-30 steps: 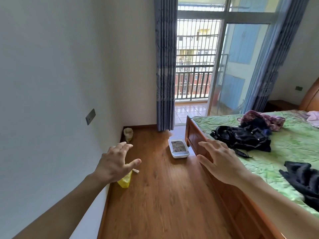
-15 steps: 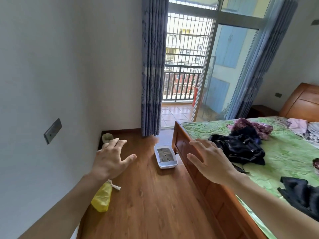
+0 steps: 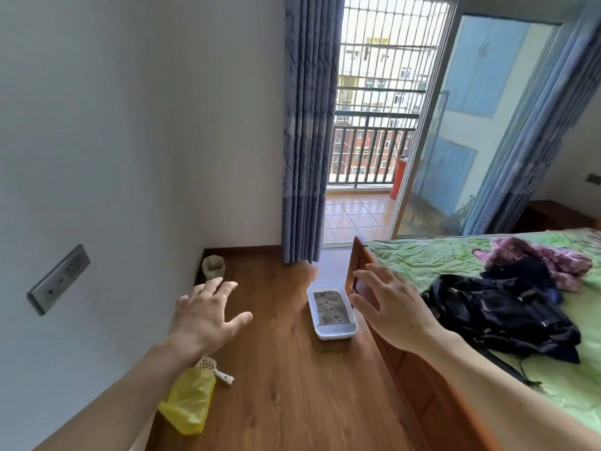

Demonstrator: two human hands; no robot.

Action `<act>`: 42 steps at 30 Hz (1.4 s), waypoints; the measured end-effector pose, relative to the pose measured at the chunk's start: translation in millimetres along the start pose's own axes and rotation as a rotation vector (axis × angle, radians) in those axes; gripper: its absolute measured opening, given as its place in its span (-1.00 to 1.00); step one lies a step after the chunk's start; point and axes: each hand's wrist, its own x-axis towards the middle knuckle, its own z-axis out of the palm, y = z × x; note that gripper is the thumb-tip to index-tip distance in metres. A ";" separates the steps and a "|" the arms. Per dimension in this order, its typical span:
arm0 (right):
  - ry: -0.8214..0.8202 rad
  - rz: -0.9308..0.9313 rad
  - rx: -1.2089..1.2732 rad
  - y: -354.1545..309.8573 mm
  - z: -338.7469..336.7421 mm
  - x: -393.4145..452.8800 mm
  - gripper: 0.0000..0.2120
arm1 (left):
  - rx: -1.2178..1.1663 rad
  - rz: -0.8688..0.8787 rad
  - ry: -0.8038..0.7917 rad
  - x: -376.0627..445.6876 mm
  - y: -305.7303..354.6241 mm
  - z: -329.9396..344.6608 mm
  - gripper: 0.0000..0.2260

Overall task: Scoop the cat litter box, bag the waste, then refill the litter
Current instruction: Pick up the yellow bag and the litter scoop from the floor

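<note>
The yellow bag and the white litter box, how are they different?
The yellow bag lies crumpled and soft by the wall; the white litter box is a stiff tray beside the bed. The box shows grey litter; the bag's contents are hidden. Both sit on the wooden floor.

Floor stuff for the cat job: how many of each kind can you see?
Litter box: 1
Yellow bag: 1
White scoop: 1
Litter sack in the corner: 1
Total: 4
</note>
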 end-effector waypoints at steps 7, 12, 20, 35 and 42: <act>-0.091 -0.103 -0.038 41.8 32.8 152.5 -0.39 | 0.018 -0.151 -0.005 108.3 -5.1 8.6 -0.32; -0.172 -0.161 0.001 38.8 67.5 237.6 -0.38 | 0.021 -0.242 -0.005 155.4 -32.3 15.4 -0.33; -0.198 -0.232 -0.032 9.0 122.8 341.0 -0.21 | 0.005 -0.312 -0.009 240.7 -95.3 32.8 -0.34; -0.281 -0.387 -0.001 -48.3 191.7 506.7 -0.27 | -0.033 -0.490 -0.052 335.7 -180.2 66.2 -0.34; -0.413 -0.574 0.048 -60.4 229.7 573.7 -0.38 | -0.055 -0.725 -0.055 344.0 -177.2 72.8 -0.36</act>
